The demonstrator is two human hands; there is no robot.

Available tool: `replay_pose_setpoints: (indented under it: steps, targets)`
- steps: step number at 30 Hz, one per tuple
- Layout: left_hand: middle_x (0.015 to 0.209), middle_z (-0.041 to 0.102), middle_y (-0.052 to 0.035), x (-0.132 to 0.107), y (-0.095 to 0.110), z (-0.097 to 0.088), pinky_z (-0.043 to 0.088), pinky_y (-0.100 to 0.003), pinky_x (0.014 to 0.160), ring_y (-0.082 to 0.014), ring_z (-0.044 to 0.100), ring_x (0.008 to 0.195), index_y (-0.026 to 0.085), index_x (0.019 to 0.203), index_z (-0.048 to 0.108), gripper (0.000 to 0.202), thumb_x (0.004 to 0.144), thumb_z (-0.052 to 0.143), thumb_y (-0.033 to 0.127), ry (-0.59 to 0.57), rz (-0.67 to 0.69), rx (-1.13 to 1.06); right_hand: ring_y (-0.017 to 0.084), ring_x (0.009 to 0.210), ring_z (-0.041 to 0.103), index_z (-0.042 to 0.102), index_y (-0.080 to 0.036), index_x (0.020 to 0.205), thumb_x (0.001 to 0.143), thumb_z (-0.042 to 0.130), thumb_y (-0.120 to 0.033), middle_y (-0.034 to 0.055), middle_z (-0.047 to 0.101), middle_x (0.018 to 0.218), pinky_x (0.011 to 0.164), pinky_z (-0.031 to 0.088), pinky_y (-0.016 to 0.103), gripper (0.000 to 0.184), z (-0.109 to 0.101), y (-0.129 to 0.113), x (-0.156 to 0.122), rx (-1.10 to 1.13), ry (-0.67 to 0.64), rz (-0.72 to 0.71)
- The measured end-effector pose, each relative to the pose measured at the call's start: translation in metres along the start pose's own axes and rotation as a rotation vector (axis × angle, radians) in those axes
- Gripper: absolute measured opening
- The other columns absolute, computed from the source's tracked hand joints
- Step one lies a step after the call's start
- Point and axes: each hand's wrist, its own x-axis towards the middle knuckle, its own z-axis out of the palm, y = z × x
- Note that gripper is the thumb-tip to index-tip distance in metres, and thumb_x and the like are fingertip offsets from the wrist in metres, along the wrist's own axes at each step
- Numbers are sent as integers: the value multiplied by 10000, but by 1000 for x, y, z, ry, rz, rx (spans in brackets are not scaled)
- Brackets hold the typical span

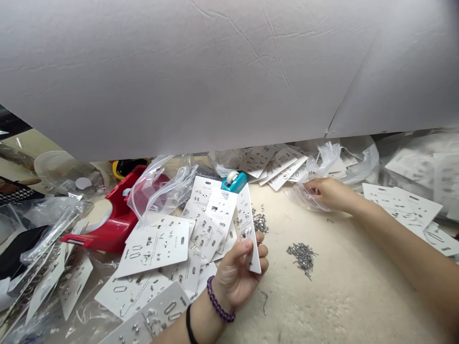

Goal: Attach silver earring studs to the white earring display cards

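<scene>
My left hand (238, 272) is closed around a long white jewellery card (247, 217), held upright by its lower end with the thumb on its face. My right hand (330, 193) reaches far across the table and its fingers grip a clear plastic bag (332, 160) lying among white cards. A small heap of silver metal pieces (303, 254) lies between the two hands, and a second scatter of silver pieces (260, 220) sits beside the held card.
A pile of white earring cards (158, 243) covers the left of the beige table (344, 296). A teal tape dispenser (234, 181) and a red dispenser (116, 217) stand behind it. More cards (405, 203) lie at right. A grey sheet (229, 71) hangs overhead.
</scene>
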Motion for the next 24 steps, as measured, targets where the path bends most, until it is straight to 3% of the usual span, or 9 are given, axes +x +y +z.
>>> replay_pose_setpoints:
  steps: [6,12,17,24]
  targets:
    - [623,335,59,0,1,0,285,-65,398,9,288,471,129,727,505,323,516,745,83,0,21,4,256,893,588,644,-205,993,815,408,-176,69,634,1016,658,468,325,297,5,-4,-2,-118,9,-6]
    - [605,306,63,0,2,-2,290,-60,410,17,292,464,118,718,509,296,533,736,71,-32,-10,-23,285,817,599,634,-148,931,853,365,-239,127,637,932,615,450,346,295,7,-10,-7,-181,28,39]
    - [599,295,61,0,2,-2,277,-65,411,12,275,469,116,705,507,304,521,748,96,-9,-3,17,245,823,596,618,-144,928,892,302,-273,129,625,978,619,457,312,343,-6,-2,-15,-104,17,6]
    - [598,295,60,0,3,-4,283,-69,418,8,264,468,121,730,518,304,527,744,106,-6,-12,24,216,795,575,611,-183,862,881,346,-298,91,627,897,666,443,310,289,-19,8,-25,4,80,0]
